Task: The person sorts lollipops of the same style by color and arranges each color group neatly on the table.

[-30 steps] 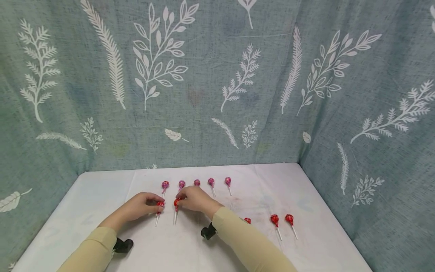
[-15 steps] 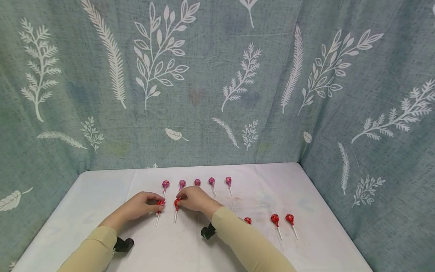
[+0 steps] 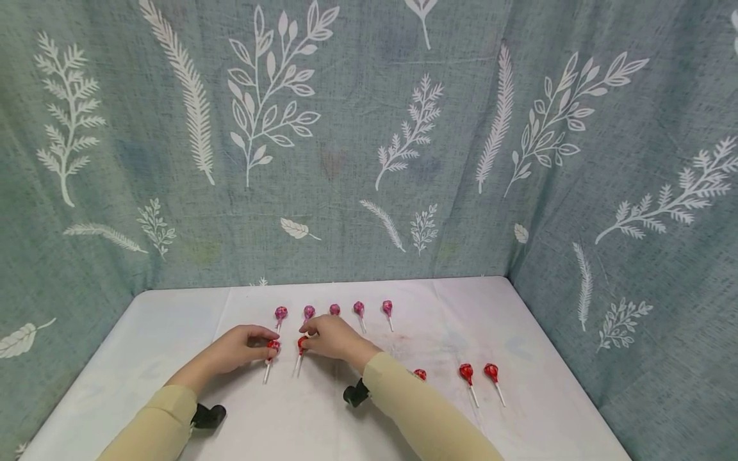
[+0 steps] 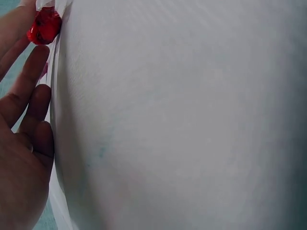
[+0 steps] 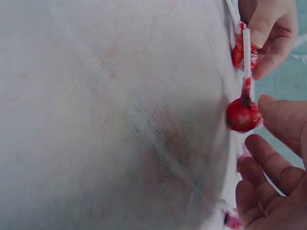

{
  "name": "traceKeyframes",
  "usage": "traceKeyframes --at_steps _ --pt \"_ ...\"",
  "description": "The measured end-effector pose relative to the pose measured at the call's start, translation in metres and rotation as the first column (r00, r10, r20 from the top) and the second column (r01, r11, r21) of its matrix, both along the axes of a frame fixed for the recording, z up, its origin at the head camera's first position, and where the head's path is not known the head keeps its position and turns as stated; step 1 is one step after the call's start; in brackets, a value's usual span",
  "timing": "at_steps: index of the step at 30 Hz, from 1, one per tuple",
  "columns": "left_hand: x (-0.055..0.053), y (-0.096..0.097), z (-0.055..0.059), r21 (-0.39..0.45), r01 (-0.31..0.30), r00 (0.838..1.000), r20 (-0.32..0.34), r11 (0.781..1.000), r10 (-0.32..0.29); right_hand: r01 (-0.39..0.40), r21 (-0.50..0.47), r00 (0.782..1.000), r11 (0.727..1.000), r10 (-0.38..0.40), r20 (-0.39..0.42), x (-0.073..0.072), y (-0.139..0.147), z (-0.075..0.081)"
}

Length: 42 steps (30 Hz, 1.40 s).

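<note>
Two red lollipops (image 5: 243, 116), pinched in the grip of left hand (image 3: 235, 349) and right hand (image 3: 333, 337), could roll if released unevenly.

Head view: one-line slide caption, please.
Left hand at one red lollipop, right hand at another, in front of a row of five purple-pink lollipops on a white table.

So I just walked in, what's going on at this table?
Someone is working two-handed at a white table. The left hand pinches a red lollipop, while the right hand is at a second red lollipop; whether its grip is closed is hard to tell. Beyond them is a row of five pinkish-purple lollipops. Three more red lollipops lie to the right, one partly hidden by the right sleeve.
</note>
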<state>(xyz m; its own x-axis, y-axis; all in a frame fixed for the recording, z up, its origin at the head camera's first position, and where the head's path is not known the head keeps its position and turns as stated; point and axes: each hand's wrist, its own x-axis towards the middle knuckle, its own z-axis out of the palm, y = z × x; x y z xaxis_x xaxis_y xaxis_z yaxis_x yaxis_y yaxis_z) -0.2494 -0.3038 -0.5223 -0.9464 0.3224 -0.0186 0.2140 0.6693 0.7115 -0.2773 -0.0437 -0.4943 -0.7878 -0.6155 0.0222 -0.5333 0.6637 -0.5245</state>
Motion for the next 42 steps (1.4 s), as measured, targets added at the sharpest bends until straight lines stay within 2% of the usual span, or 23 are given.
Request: traceKeyframes --at_steps 6,10,14,18,23,29,35,42 --pt "0.005 0.005 0.009 0.001 -0.053 0.999 -0.009 0.999 0.053 -0.034 0.012 0.999 0.999 0.034 -0.033 0.004 0.021 0.011" --pt "0.007 0.012 0.016 0.012 -0.066 0.997 -0.038 0.998 0.066 -0.039 -0.028 0.999 0.999 0.038 -0.028 0.008 0.046 0.023" --pt "0.01 0.028 0.03 0.041 -0.015 0.996 -0.093 0.999 0.019 -0.028 -0.089 0.999 0.996 0.026 -0.018 0.011 0.075 0.035" --pt "0.014 0.053 0.048 0.054 0.042 0.99 -0.139 0.998 -0.034 -0.03 -0.127 0.999 0.991 0.027 -0.019 0.013 0.1 0.042" --pt "0.015 0.083 0.059 0.091 0.098 0.985 -0.15 0.991 -0.084 -0.051 -0.142 0.999 0.988 0.052 0.0 0.018 0.128 0.048" --pt "0.016 0.114 0.056 0.137 0.177 0.976 -0.154 0.975 -0.156 -0.038 -0.142 0.999 0.989 0.04 0.01 0.028 0.158 0.049" --pt "0.013 0.141 0.053 0.169 0.214 0.969 -0.164 0.962 -0.186 0.013 -0.185 0.999 0.983 -0.004 0.048 0.04 0.19 0.045" --pt "0.017 0.169 0.034 0.216 0.256 0.963 -0.138 0.942 -0.23 0.069 -0.196 0.994 0.978 -0.051 0.094 0.054 0.218 0.033"
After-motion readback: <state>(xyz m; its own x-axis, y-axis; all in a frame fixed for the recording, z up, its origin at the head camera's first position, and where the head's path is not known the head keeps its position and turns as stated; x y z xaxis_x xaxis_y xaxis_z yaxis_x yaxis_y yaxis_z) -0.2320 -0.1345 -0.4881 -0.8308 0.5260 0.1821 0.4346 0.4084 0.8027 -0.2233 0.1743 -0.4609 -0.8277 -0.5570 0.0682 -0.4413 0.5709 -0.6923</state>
